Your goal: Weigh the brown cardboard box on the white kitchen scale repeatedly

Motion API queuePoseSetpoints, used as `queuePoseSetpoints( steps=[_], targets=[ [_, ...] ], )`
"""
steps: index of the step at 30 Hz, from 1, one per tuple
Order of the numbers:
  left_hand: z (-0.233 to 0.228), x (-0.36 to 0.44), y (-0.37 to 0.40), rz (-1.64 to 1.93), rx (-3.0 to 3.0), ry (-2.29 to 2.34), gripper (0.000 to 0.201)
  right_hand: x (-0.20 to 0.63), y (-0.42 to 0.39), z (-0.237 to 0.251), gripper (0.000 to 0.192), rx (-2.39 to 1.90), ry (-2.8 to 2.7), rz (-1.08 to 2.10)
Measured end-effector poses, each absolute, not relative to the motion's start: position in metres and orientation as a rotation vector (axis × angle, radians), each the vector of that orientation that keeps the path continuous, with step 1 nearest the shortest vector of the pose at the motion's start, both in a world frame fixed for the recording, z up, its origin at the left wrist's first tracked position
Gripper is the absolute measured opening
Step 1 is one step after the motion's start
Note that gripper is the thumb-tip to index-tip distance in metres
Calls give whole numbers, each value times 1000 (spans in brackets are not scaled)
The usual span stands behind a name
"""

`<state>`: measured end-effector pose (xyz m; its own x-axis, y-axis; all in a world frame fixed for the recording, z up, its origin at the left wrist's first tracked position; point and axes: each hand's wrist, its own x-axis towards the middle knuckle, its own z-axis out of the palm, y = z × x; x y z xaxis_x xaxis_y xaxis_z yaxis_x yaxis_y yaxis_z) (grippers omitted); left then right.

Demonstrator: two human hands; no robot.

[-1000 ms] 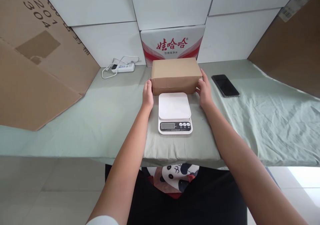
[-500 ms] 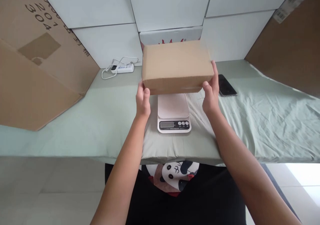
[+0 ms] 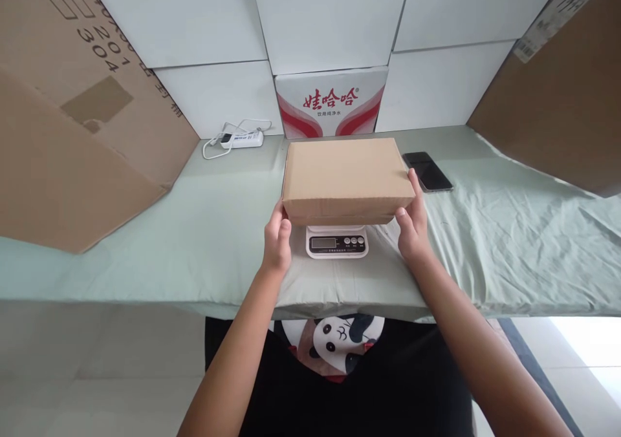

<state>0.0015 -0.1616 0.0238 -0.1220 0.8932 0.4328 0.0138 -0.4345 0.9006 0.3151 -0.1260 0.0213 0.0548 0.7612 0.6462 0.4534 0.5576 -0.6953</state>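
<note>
Between my two hands is a closed brown cardboard box (image 3: 347, 172), held level by its ends. My left hand (image 3: 278, 236) grips its near left corner, thumb up at the front. At the near right corner my right hand (image 3: 411, 223) has its thumb on the front and fingers along the side. Directly below the box is a white kitchen scale (image 3: 337, 243); only its front panel with a dark display and buttons shows. The box hides the weighing plate, and I cannot tell whether the two touch.
A black phone (image 3: 427, 172) lies right of the box. A white power strip (image 3: 241, 139) with a cable is at the back left. White boxes, one with red lettering (image 3: 331, 104), form a wall behind. Large cartons (image 3: 72, 152) flank the green cloth (image 3: 194, 243).
Both hands have brought the cardboard box down and nearer to me, over the scale's plate. The red lettering behind has come into sight, and the camera view has shifted slightly.
</note>
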Motion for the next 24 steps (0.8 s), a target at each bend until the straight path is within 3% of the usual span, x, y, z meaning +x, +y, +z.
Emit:
queuePoseSetpoints(
  steps=[24],
  targets=[
    [26,3,-160,1605,1454,1031,81,313,-123,18,90,-988,-1566,353]
  ],
)
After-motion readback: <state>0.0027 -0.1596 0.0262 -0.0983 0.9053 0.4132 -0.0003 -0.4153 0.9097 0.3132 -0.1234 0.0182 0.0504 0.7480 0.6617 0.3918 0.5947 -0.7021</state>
